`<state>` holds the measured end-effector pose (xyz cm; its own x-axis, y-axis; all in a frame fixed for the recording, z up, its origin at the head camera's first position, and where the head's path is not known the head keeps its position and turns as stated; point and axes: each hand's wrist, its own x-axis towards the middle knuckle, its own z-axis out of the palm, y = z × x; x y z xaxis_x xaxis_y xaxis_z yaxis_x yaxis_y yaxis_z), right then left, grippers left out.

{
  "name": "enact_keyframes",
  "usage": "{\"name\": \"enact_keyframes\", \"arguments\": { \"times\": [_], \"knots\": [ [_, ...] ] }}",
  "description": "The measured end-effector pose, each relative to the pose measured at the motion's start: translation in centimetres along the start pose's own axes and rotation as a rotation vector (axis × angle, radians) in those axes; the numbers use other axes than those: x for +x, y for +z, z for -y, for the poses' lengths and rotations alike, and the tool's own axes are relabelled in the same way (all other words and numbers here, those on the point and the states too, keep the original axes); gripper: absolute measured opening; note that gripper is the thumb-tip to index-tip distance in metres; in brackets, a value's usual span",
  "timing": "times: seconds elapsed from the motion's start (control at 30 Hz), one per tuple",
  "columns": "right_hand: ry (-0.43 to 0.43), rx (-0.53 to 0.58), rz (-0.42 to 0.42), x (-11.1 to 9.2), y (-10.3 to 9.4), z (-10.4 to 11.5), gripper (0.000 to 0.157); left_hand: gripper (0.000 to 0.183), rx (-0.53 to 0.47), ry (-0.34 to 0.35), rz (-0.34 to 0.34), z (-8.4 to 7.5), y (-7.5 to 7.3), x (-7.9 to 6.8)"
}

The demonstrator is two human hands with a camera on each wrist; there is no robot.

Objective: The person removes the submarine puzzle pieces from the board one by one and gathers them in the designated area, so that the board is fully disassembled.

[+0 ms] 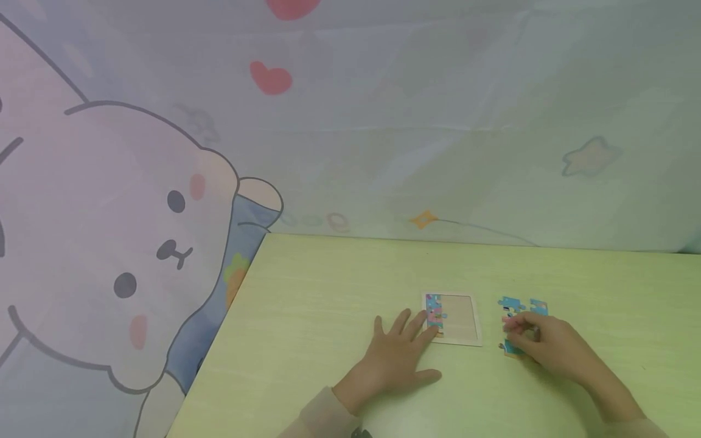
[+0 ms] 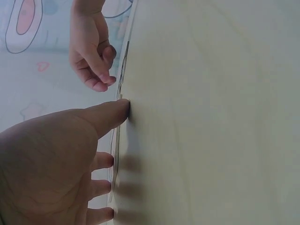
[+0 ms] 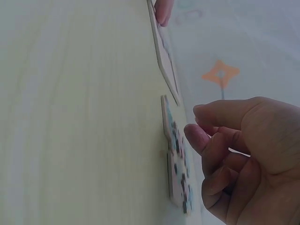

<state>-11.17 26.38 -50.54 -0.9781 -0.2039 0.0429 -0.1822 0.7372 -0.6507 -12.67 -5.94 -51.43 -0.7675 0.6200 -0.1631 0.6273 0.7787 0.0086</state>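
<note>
A jigsaw tray (image 1: 460, 342) with a pale rim lies on the table, a column of joined puzzle pieces (image 1: 434, 310) along its left side. My left hand (image 1: 397, 359) is spread flat beside the tray, fingertips touching its left edge and the pieces there. Right of the tray lies a cluster of loose puzzle pieces (image 1: 512, 302), mostly blue. My right hand (image 1: 553, 347) hovers over that cluster and partly hides it. In the right wrist view, the right hand (image 3: 253, 154) has loosely bent fingers, thumb near the index finger, with nothing visible between them.
The light yellow-green table (image 1: 317, 292) extends around the tray and pieces. Behind it hangs a pale cloth (image 1: 438, 121) printed with hearts, stars and a large cartoon animal, which also covers the left side.
</note>
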Motion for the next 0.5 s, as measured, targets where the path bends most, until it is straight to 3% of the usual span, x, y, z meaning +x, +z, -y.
{"name": "enact_keyframes", "arguments": {
  "times": [0.23, 0.5],
  "knots": [
    [-0.026, 0.044, 0.037, 2.0, 0.6, 1.4, 0.021, 0.081, -0.002, -0.004, -0.002, 0.1, -0.1, 0.1],
    [0.0, 0.125, 0.064, 4.7, 2.4, 2.6, 0.024, 0.083, -0.041, -0.026, -0.015, 0.7, -0.5, 1.0]
  ]
}}
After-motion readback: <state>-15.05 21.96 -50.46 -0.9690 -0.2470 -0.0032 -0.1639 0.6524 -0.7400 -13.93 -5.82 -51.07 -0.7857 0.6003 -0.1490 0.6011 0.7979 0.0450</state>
